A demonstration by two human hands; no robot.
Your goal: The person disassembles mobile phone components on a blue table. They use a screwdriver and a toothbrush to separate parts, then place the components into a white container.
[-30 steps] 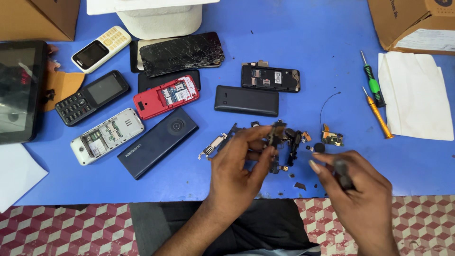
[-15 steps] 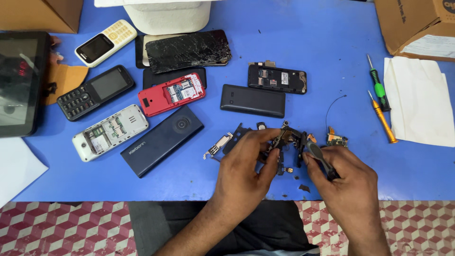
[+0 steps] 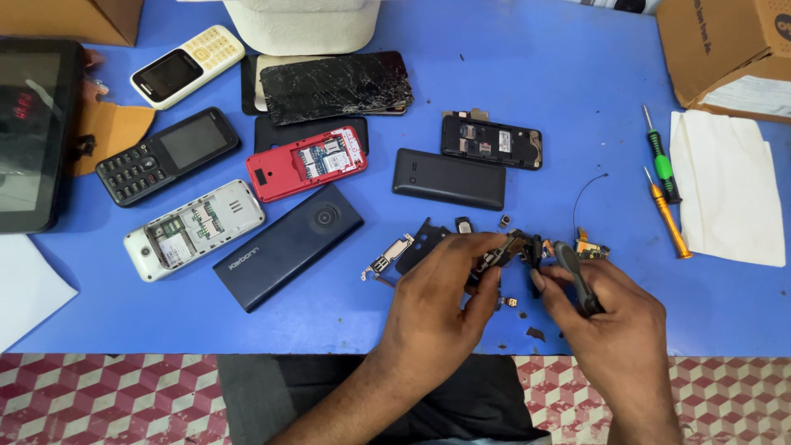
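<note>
Two bare hands seen from above: left hand (image 3: 437, 309), right hand (image 3: 614, 330). No gloves, rings or watch seen on either. Forearms bare as far as shown; no sleeves or cuffs seen within frame. Fingers (image 3: 494, 284) uncovered, nails cut short. Dark garment (image 3: 461, 395) worn on lap or lower body, plain black or charcoal cloth, no print or pattern made out; whether trousers or apron cannot be told. Rest of body out of view.
</note>
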